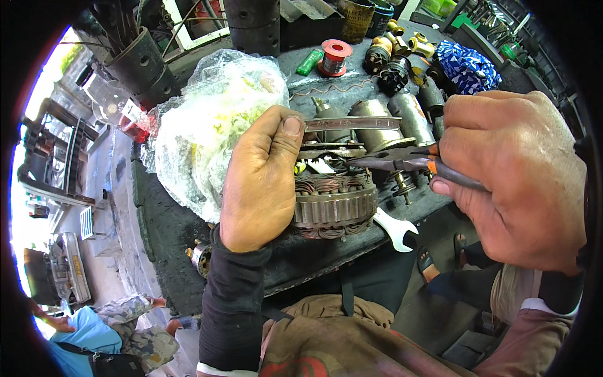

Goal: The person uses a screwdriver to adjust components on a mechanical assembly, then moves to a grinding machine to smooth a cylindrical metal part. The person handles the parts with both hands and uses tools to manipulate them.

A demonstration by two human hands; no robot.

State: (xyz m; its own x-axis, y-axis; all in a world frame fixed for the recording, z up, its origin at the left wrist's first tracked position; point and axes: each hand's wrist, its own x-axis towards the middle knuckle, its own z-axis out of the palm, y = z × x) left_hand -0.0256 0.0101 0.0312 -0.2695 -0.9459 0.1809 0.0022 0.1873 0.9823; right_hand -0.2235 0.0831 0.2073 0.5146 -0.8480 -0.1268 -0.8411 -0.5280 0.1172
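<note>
My left hand is closed round the left side of an alternator stator, a ribbed metal ring with copper windings; its far fingers are hidden. By the left thumb tip, a flat reddish-brown strip lies across above the ring; whether the hand also pinches it I cannot tell. My right hand grips long-nosed pliers with dark and orange handles. The jaws reach from the right to the stator's upper opening, near small white and yellow pieces inside. Just right of the stator, a white-looking open-end wrench rests at the bench edge.
A clear plastic bag bulges left of my hand on the dark bench. Behind stand a red solder spool, metal cylinders and a blue patterned cloth. A seated person is at lower left; another's sandaled foot shows beneath.
</note>
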